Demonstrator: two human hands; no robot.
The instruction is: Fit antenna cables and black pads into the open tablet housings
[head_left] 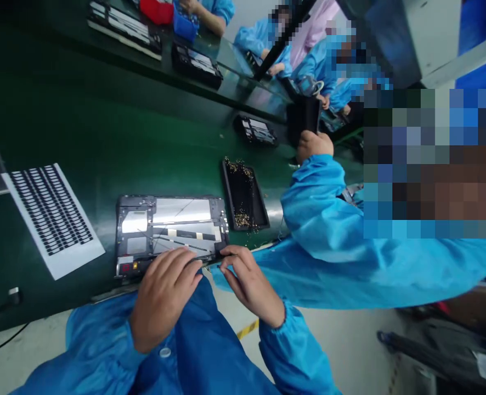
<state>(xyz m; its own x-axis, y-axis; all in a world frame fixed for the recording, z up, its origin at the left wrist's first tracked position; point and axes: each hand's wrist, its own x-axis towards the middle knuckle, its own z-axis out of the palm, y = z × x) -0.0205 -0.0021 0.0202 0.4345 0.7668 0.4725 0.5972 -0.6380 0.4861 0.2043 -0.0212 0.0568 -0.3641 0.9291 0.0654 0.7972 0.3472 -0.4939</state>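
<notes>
Both hands at the near edge of an opened tablet on the green belt.

Left hand point(164, 293) lies palm down, fingers loosely spread, its fingertips resting on the near long edge of the opened tablet chassis point(171, 230); right hand point(249, 282) sits just beside it, fingers curled narrow and pinching at the chassis's near right corner, though whether it grips a small part there cannot be told. The chassis lies directly ahead of both hands, long axis running left to right, with the left hand nearer its middle. Just right of it stands a black tray of small brass screws point(245, 195); well to the left lies a white sheet of black adhesive strips point(51, 216). A co-worker's blue sleeve point(321, 219) reaches in from the right across the green conveyor belt point(103, 137).
</notes>
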